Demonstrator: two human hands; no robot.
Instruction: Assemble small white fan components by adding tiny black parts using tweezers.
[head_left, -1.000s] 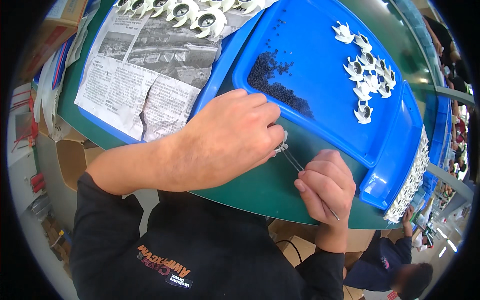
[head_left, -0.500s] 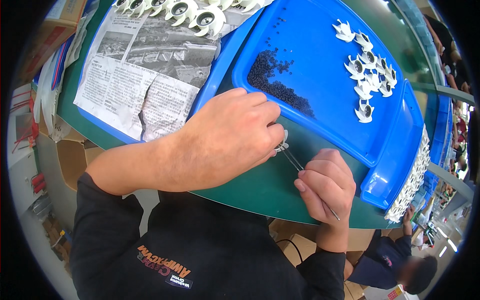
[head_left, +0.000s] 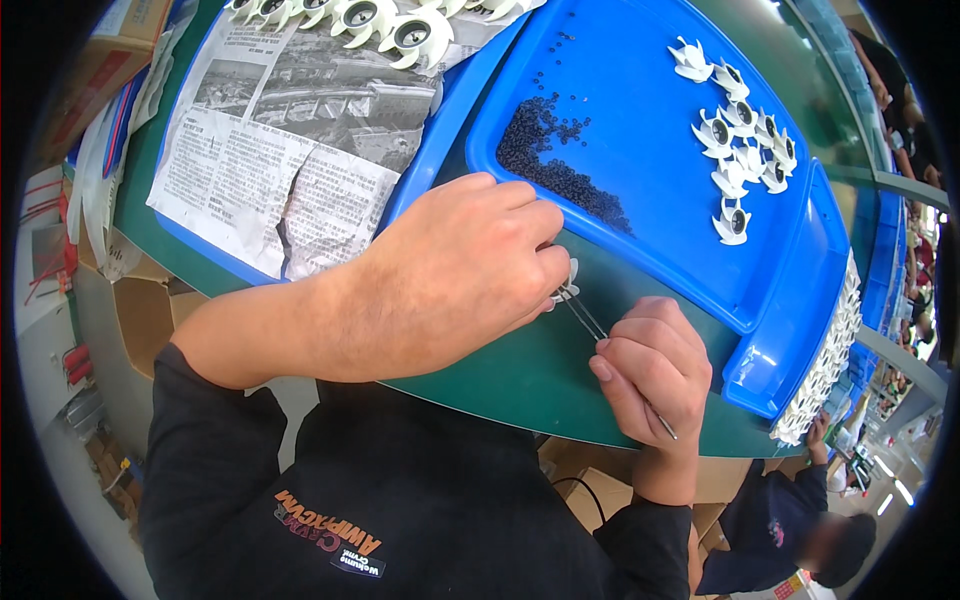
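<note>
My left hand (head_left: 465,265) is closed around a small white bladed impeller (head_left: 570,275), most of it hidden behind the fingers. Pinched in my right hand (head_left: 655,370) is a pair of thin metal tweezers (head_left: 586,317), whose tips reach the impeller. The tweezers' rear end sticks out below the right hand. Just beyond my hands lies a blue tray (head_left: 640,120). It holds a heap of tiny black rings (head_left: 560,175) along its near left side and a cluster of white impellers (head_left: 740,145) with dark centres on its right.
Newspaper (head_left: 300,130) covers another blue tray at the left, with several white impellers (head_left: 410,35) at its far end. A smaller blue tray (head_left: 765,365) and many piled white parts (head_left: 825,360) are at the right. Another person (head_left: 775,520) sits at the lower right.
</note>
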